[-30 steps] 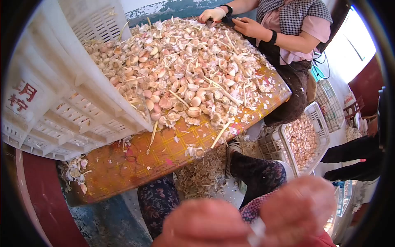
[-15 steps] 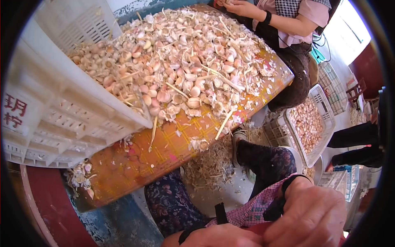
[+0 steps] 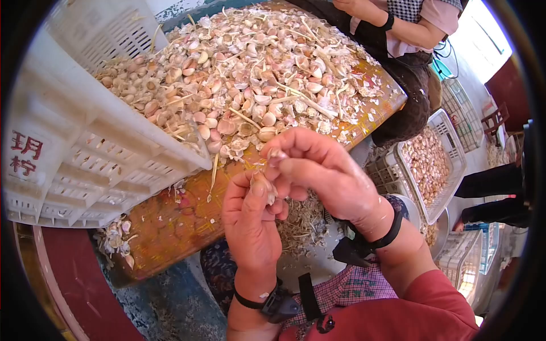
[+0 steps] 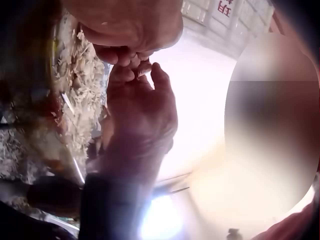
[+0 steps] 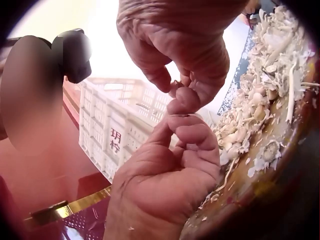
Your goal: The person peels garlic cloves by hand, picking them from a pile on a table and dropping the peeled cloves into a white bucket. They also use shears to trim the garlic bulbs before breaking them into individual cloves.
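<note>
Over the front edge of the table both hands are raised close together in the head view. My left hand pinches a garlic clove with papery skin about it, between thumb and fingers. Just above and to the right, my right hand pinches a small purplish-white bit of garlic between thumb and forefinger. In the left wrist view a pale garlic piece shows at the fingertips. The fingers of both hands nearly meet in the right wrist view and hide most of what they hold.
A large heap of garlic cloves and skins covers the table. A white plastic crate leans at the left. Another person sits at the far side. At the right stands a crate of garlic; husks litter the floor.
My hands have come up from low in front of the body to over the table edge, now with garlic showing in the fingers. The other person's hands have drawn back from the heap.
</note>
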